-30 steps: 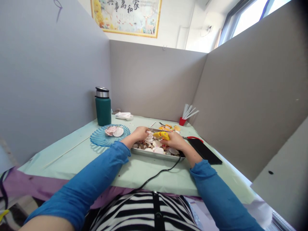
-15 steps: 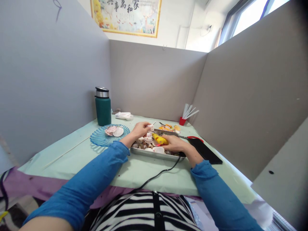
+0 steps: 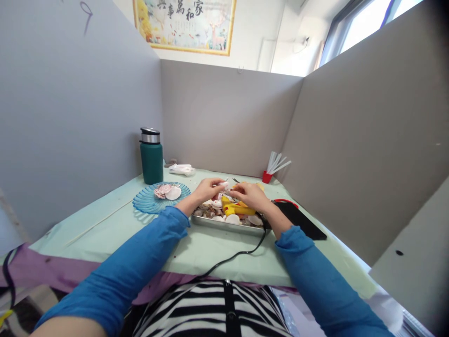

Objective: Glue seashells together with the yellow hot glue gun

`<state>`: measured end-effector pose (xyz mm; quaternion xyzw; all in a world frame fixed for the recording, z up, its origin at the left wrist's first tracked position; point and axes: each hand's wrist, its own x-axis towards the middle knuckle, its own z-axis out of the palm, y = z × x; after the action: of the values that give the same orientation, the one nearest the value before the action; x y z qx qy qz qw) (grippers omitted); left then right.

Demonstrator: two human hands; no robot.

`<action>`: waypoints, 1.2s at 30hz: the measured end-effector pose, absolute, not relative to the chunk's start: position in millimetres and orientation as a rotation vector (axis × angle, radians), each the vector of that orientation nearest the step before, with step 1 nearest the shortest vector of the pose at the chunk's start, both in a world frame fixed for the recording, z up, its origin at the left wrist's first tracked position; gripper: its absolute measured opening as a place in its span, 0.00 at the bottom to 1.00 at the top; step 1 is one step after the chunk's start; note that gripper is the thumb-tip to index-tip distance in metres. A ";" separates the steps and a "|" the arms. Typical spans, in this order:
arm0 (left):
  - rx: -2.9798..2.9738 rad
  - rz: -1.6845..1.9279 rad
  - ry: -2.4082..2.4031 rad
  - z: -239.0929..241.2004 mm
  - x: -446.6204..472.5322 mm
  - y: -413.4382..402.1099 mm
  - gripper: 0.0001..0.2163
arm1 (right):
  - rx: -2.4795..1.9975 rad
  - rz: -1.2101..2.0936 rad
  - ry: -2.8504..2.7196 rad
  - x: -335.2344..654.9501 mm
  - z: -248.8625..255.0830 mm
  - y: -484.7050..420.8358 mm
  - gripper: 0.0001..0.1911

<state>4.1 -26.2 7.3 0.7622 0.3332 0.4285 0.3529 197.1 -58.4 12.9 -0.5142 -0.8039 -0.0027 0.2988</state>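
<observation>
My left hand [image 3: 209, 188] pinches a small whitish shell [image 3: 223, 186] above a metal tray [image 3: 224, 225] full of shells. Close on its right is my right hand [image 3: 250, 194], fingertips drawn together at the shell's edge; whatever they grip is too small to make out. Beneath the right hand a yellow glue gun [image 3: 240, 208] lies on the shells in the tray, its black cord [image 3: 238, 254] running toward my body. A blue glass plate [image 3: 143, 199] to the left bears several scallop shells [image 3: 168, 191].
A green bottle [image 3: 152, 161] stands at the back left, near a white plastic packet [image 3: 181, 169]. White glue sticks [image 3: 275, 163] fill a red cup [image 3: 267, 177] at the back right. A black flat pad [image 3: 304, 223] and a red handle [image 3: 286, 202] lie right of the tray.
My right hand has let go of the glue gun, which now rests on the shells in the tray. That hand has moved up and left to the shell in my left hand.
</observation>
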 end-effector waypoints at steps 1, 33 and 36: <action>1.969 1.100 0.848 7.8 4.2 -27.2 0.18 | -1.359 -0.003 -2.116 195.2 12.0 -56.2 0.19; 1.860 1.050 0.808 3.2 -0.2 -17.5 0.15 | -1.304 0.209 -2.102 211.0 10.4 -62.3 0.18; 1.893 1.039 0.994 -0.8 -1.5 -10.1 0.12 | -1.368 0.307 -2.207 221.2 9.5 -65.9 0.18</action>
<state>-1.5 -10.1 -0.8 0.7390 0.3880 0.4055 0.3728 221.2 -65.9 9.5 -0.5053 -0.8148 0.1135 0.2605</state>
